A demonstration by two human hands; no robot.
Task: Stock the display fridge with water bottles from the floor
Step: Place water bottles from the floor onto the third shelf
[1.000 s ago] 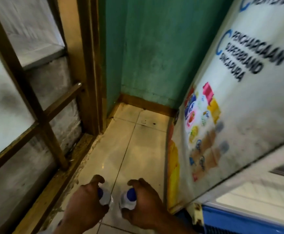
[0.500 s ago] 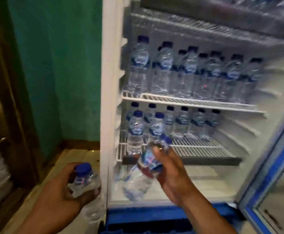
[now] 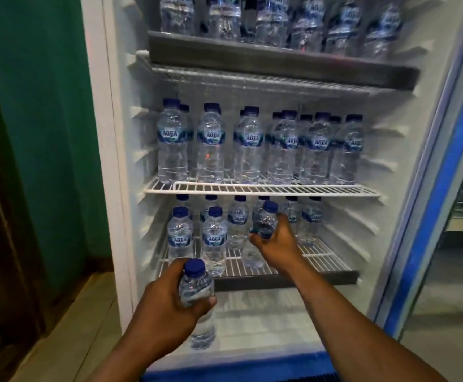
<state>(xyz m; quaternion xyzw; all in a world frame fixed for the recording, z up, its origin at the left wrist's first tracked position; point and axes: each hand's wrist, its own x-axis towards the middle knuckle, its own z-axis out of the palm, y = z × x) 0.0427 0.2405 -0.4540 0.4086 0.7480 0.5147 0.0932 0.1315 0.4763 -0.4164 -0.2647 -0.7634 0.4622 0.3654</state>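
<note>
My right hand point(image 3: 277, 242) curled round a water bottle point(image 3: 264, 220) over the lower wire shelf point(image 3: 321, 255), my left hand point(image 3: 164, 307) gripping a second bottle point(image 3: 197, 288) before the open display fridge point(image 3: 114, 161)

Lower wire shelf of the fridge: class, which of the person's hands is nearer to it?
Right. The right hand holds a bottle over the lower wire shelf. The left hand grips a second bottle out in front of the shelf's edge, lower down.
</note>
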